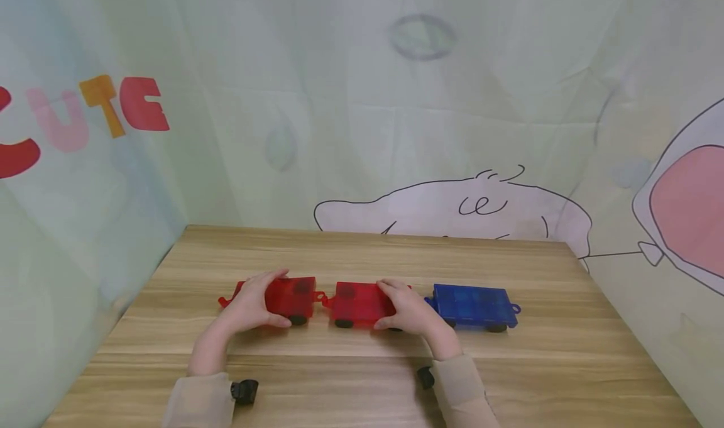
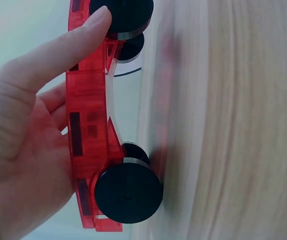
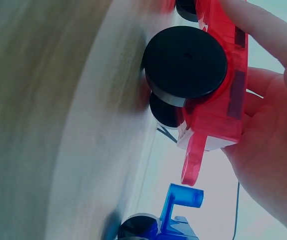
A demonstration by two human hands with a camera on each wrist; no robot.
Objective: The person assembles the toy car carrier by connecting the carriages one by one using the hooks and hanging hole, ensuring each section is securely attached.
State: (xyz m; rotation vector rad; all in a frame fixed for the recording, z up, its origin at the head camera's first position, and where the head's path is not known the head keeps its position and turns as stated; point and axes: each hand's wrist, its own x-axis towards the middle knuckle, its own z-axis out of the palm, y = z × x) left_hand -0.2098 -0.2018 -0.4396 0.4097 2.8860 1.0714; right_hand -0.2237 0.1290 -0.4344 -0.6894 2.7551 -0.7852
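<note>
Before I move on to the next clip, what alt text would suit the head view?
A bare left hand grips one red toy wagon while the right hand grips a second red wagon beside it, on a wooden table. A blue wagon stands to the right. Behind hangs a pale printed backdrop.

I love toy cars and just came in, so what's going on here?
A person's left hand holds the left red car, and their right hand holds the right red car. These two meet end to end; whether they're hooked is hard to tell. The blue car stands on the table to their right, close but not hooked on.
</note>
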